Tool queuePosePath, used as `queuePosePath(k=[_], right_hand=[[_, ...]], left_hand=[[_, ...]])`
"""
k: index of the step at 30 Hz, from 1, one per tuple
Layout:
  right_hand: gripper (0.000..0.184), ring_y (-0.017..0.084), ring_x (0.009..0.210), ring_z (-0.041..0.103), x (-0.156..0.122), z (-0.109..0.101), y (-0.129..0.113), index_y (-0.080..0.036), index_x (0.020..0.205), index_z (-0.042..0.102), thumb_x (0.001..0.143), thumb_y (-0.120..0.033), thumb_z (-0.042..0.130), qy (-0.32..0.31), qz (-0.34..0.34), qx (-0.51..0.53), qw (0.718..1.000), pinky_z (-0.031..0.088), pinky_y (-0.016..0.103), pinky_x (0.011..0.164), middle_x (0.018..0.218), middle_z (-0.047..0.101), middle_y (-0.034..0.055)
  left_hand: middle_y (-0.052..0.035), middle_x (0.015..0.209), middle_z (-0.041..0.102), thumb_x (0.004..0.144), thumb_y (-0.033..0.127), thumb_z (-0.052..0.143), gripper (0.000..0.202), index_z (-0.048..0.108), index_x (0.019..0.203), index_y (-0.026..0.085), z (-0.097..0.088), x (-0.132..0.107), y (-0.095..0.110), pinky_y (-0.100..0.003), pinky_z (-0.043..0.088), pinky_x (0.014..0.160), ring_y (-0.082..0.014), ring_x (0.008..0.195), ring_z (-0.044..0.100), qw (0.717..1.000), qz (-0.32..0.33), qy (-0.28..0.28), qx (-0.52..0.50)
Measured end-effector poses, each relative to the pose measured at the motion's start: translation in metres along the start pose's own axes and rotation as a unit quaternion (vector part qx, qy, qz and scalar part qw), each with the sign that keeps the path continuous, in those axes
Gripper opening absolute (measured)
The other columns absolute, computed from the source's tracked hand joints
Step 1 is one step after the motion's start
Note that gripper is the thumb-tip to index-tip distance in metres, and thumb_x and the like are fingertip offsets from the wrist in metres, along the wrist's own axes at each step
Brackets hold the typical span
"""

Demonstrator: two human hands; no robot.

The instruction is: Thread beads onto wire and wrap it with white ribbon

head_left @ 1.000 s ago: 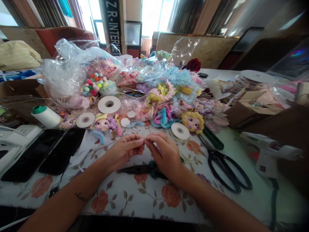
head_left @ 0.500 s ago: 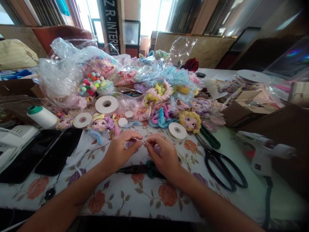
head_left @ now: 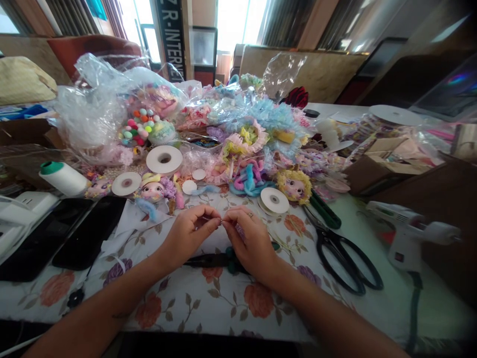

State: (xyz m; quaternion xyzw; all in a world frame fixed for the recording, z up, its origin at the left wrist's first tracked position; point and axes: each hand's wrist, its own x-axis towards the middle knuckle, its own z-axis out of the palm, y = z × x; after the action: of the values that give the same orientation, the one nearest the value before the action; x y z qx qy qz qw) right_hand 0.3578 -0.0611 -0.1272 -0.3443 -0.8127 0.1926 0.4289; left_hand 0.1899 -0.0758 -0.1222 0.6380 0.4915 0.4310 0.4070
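A tiny piece (head_left: pixel 221 220), too small to identify, sat between the pinched fingertips of our left hand (head_left: pixel 186 235) and right hand (head_left: pixel 252 238), above the worktop (head_left: pixel 354 219). The handwork seemed unfinished; how much remained, we couldn't tell. Pliers (head_left: pixel 210 260) lay unheld below.

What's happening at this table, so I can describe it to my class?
A person's left hand and right hand meet at the fingertips above a floral tablecloth, seemingly around something too small to make out. Dark pliers lie on the cloth, partly hidden by the right hand. Scissors and a glue gun sit to the right; doll faces and spools lie beyond.
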Motion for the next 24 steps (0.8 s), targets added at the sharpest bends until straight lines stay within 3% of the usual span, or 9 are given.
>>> queuePosePath(k=[6, 12, 18, 24], right_hand=[[0.01, 0.014, 0.075, 0.054, -0.0017, 0.0005, 0.0008, -0.018, 0.084, 0.053, 0.091, -0.014, 0.048, -0.001, 0.006, 0.006, 1.0, 0.044, 0.026, 0.069, 0.079, 0.058, 0.0025], [0.011, 0.013, 0.08, 0.055, -0.0039, 0.0012, 0.0014, -0.018, 0.085, 0.053, 0.09, -0.01, 0.047, 0.03, -0.03, -0.014, 0.999, 0.044, 0.025, 0.074, 0.081, 0.059, 0.0026], [0.012, 0.014, 0.08, 0.056, -0.0027, -0.001, -0.0008, -0.019, 0.086, 0.055, 0.09, -0.011, 0.047, 0.02, -0.033, -0.009, 0.999, 0.045, 0.026, 0.071, 0.08, 0.06, 0.0028], [0.01, 0.013, 0.072, 0.058, -0.0035, -0.0012, -0.0002, -0.02, 0.085, 0.057, 0.09, -0.015, 0.049, 0.011, 0.01, 0.004, 1.0, 0.045, 0.024, 0.066, 0.077, 0.063, 0.0016]], left_hand=[[0.0007, 0.074, 0.062, 0.087, 0.029, 0.056, 0.012, 0.061, 0.085, 0.018, 0.003, -0.003, 0.0029, -0.02, 0.047, 0.06, -0.0103, 0.067, 0.058, 1.0, -0.004, 0.011, -0.008], [-0.0009, 0.079, 0.063, 0.086, 0.03, 0.057, 0.013, 0.063, 0.087, 0.019, 0.0056, -0.0043, -0.003, -0.024, 0.047, 0.064, -0.0124, 0.072, 0.058, 1.0, 0.007, 0.022, 0.011], [-0.0005, 0.08, 0.062, 0.087, 0.021, 0.056, 0.007, 0.062, 0.085, 0.019, 0.0042, -0.0039, -0.0023, -0.023, 0.047, 0.067, -0.0118, 0.075, 0.058, 0.993, 0.095, 0.031, 0.058], [-0.002, 0.086, 0.065, 0.087, 0.015, 0.055, 0.008, 0.062, 0.087, 0.019, 0.0049, -0.005, -0.0047, -0.023, 0.048, 0.075, -0.0133, 0.084, 0.061, 0.974, 0.178, 0.066, 0.126]])
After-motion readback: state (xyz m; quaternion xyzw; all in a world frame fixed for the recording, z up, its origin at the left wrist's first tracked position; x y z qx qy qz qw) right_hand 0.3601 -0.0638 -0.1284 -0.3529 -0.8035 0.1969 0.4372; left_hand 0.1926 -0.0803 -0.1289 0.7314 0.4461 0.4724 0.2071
